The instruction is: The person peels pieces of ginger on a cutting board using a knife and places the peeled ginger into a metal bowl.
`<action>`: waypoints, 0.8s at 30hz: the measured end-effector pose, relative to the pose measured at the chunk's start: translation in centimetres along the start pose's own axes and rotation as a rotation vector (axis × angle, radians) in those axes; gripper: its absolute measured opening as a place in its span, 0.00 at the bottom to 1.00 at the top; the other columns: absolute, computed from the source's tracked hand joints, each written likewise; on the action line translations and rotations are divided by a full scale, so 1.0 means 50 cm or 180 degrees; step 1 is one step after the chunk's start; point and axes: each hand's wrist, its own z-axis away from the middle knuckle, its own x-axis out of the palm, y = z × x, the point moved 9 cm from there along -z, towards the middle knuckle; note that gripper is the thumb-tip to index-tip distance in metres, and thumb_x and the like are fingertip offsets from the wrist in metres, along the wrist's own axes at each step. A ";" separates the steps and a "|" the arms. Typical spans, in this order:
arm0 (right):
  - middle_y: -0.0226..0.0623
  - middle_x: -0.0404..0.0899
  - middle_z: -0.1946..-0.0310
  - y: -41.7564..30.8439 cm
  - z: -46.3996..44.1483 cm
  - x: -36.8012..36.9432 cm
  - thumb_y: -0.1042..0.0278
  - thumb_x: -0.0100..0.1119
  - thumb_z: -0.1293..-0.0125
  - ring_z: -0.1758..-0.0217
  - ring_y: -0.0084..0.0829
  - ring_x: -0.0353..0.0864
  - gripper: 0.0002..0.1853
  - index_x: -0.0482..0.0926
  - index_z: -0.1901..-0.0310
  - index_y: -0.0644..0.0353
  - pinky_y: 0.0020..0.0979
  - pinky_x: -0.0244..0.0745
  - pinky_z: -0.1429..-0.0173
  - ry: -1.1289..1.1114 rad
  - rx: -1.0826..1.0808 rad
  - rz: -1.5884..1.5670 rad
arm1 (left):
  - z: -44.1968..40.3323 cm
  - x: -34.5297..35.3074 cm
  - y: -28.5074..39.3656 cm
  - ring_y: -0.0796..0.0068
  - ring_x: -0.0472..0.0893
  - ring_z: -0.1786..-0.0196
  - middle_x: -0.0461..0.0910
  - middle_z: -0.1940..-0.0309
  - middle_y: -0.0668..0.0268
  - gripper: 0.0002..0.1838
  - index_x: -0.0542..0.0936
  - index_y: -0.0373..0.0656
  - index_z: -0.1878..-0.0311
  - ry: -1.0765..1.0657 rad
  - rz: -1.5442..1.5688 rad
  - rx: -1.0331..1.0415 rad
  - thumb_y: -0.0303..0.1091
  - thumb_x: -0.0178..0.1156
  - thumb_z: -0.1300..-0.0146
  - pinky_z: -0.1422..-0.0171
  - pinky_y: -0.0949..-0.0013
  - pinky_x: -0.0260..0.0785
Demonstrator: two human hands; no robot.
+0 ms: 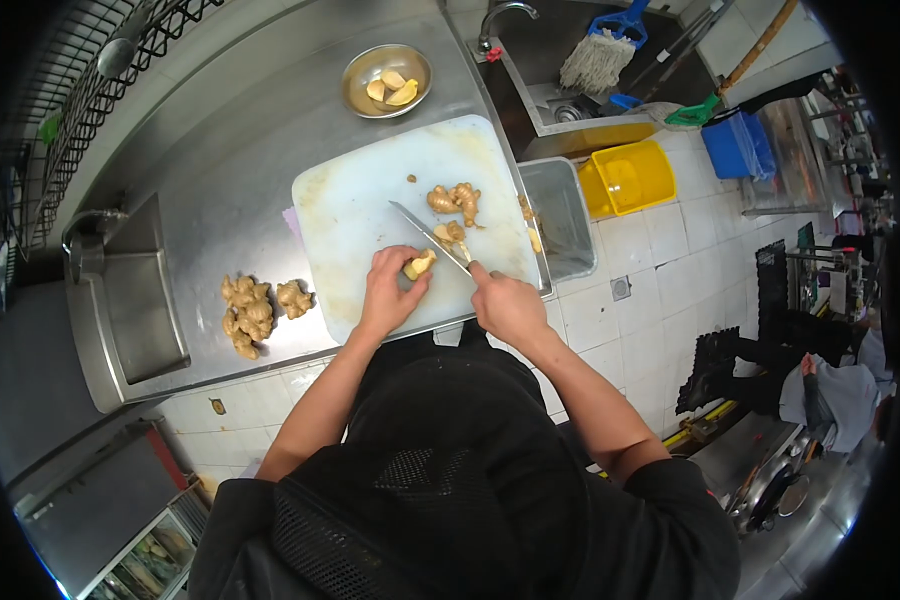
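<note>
On the white cutting board [360,190], my left hand [392,290] holds a partly peeled piece of ginger [420,264] between thumb and fingers. The handle of a knife [425,230] is in my right hand [507,305], its blade pointing up and left across the board. Small ginger pieces [450,234] lie beside the blade, partly behind it. Farther back on the board sits an unpeeled ginger root [455,200]. A metal bowl [352,98] behind the board holds several peeled pieces.
More unpeeled ginger [248,312] lies on the steel counter [210,210], left of the board. A sink [148,300] is at far left. Right of the board are a grey bin [560,215] and a yellow bucket [635,178]. Another person [840,395] stands at far right.
</note>
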 end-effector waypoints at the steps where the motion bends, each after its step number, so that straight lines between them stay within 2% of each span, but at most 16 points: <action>1: 0.49 0.84 0.68 -0.006 0.003 -0.004 0.68 0.56 0.32 0.65 0.53 0.86 0.19 0.74 0.40 0.60 0.53 0.81 0.60 0.0071 -0.0039 -0.0014 | -0.002 0.000 0.009 0.58 0.80 0.49 0.81 0.48 0.57 0.20 0.81 0.39 0.50 0.0007 0.0007 -0.0005 0.28 0.75 0.45 0.43 0.59 0.75; 3: 0.48 0.84 0.68 -0.013 0.011 -0.003 0.68 0.56 0.32 0.66 0.53 0.86 0.21 0.74 0.38 0.59 0.52 0.81 0.61 0.0122 -0.0076 -0.0030 | 0.000 -0.005 0.026 0.59 0.80 0.52 0.81 0.54 0.58 0.20 0.82 0.38 0.50 0.0144 -0.0597 -0.0057 0.28 0.75 0.46 0.47 0.59 0.76; 4: 0.47 0.84 0.68 -0.018 0.012 0.000 0.67 0.57 0.33 0.66 0.50 0.87 0.23 0.74 0.37 0.60 0.50 0.82 0.60 0.0121 -0.0140 0.0057 | 0.001 0.000 0.028 0.59 0.80 0.52 0.81 0.54 0.58 0.20 0.82 0.38 0.50 0.0149 -0.0592 -0.0062 0.28 0.75 0.46 0.47 0.59 0.76; 7: 0.46 0.84 0.67 -0.032 0.016 0.010 0.67 0.59 0.34 0.66 0.47 0.88 0.25 0.74 0.36 0.62 0.47 0.83 0.61 0.0142 -0.0288 0.0191 | 0.003 0.014 0.007 0.54 0.80 0.51 0.79 0.59 0.57 0.19 0.81 0.37 0.51 0.0190 -0.0289 -0.0452 0.27 0.74 0.47 0.46 0.57 0.75; 9: 0.46 0.84 0.67 -0.040 0.023 0.013 0.67 0.60 0.35 0.66 0.46 0.88 0.25 0.74 0.36 0.62 0.46 0.83 0.61 0.0161 -0.0368 0.0237 | 0.017 0.006 -0.009 0.56 0.81 0.57 0.79 0.59 0.57 0.19 0.81 0.36 0.53 0.0650 0.0358 -0.0660 0.24 0.75 0.48 0.51 0.59 0.77; 12: 0.47 0.84 0.68 -0.062 0.046 0.012 0.69 0.60 0.36 0.66 0.46 0.89 0.26 0.73 0.36 0.63 0.45 0.84 0.64 0.0177 -0.0592 0.0384 | 0.023 0.003 -0.001 0.59 0.81 0.61 0.79 0.60 0.58 0.19 0.80 0.36 0.54 0.0638 0.0155 -0.0579 0.23 0.75 0.50 0.55 0.61 0.77; 15: 0.48 0.84 0.69 -0.067 0.077 0.019 0.71 0.58 0.36 0.68 0.45 0.89 0.26 0.72 0.36 0.65 0.43 0.84 0.66 0.0013 -0.0579 0.0479 | 0.029 0.004 -0.012 0.60 0.81 0.60 0.79 0.62 0.59 0.20 0.80 0.36 0.54 0.0690 0.0221 -0.0585 0.23 0.75 0.51 0.54 0.60 0.77; 17: 0.49 0.83 0.69 -0.056 0.096 0.028 0.69 0.60 0.34 0.68 0.49 0.88 0.26 0.70 0.36 0.65 0.45 0.83 0.65 -0.0228 -0.0349 0.0477 | 0.030 0.004 -0.016 0.60 0.81 0.60 0.79 0.62 0.59 0.20 0.81 0.36 0.54 0.0704 0.0205 -0.0596 0.23 0.75 0.51 0.54 0.61 0.76; 24: 0.51 0.83 0.69 -0.061 0.045 0.049 0.71 0.57 0.34 0.67 0.50 0.88 0.23 0.70 0.38 0.67 0.47 0.83 0.65 -0.0222 -0.0341 0.0421 | 0.028 0.007 -0.019 0.60 0.82 0.58 0.80 0.60 0.59 0.20 0.81 0.37 0.53 0.0637 0.0190 -0.0582 0.23 0.75 0.51 0.53 0.61 0.77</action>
